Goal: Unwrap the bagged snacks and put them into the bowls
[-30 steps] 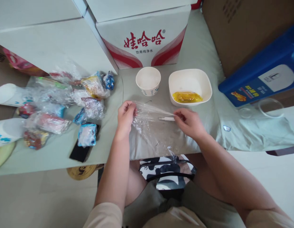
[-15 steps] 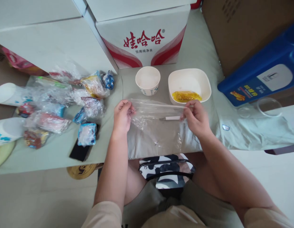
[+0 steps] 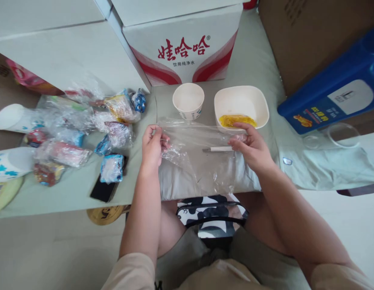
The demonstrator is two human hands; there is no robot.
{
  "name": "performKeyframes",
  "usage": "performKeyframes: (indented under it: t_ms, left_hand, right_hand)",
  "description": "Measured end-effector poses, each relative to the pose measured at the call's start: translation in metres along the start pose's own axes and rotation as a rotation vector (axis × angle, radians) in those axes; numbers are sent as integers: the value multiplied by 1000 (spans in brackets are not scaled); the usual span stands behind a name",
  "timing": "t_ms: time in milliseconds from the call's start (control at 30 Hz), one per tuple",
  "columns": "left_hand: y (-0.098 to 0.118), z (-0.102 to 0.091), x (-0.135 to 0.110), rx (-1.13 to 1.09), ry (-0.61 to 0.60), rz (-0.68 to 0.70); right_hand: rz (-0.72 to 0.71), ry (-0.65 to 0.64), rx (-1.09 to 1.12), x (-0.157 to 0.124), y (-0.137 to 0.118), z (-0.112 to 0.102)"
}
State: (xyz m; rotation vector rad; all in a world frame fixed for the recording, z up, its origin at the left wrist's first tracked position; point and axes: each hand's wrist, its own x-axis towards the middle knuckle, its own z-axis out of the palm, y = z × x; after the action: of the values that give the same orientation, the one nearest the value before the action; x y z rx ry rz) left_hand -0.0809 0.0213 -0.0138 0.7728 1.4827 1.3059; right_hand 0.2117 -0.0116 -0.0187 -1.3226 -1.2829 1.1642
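My left hand (image 3: 152, 145) and my right hand (image 3: 251, 147) each pinch one end of a clear plastic sheet (image 3: 199, 155) and hold it stretched between them over the grey cloth-covered table (image 3: 201, 177). A small white-handled tool (image 3: 218, 149) lies on the table under the sheet, just left of my right hand. Behind the sheet stand a white paper cup (image 3: 188, 100) and a white square bowl (image 3: 241, 105) with a yellow packet (image 3: 237, 120) inside.
Several wrapped snacks (image 3: 84, 129) in plastic lie on the left, with a black phone (image 3: 106, 188) under one. A red-and-white carton (image 3: 182, 44) stands behind, a blue box (image 3: 334, 92) at right. Paper cups (image 3: 8, 119) lie far left. A patterned bag (image 3: 211, 215) sits on my lap.
Both hands moved apart and slightly away from me, pulling the plastic sheet wider and flatter; its top edge now reaches the cup and bowl.
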Motion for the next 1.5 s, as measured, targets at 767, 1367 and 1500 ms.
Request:
performKeyframes:
  t_ms: [767, 1367, 1500]
  left_hand:
    - [-1, -10, 9, -175, -69, 43]
    - [-8, -10, 4, 80, -204, 273]
    - [-9, -12, 9, 117, -117, 313]
  right_hand:
    - [-190, 187, -143, 2, 3, 3]
    - [-225, 48, -309, 8, 11, -23]
    - [-228, -26, -353, 7, 10, -21]
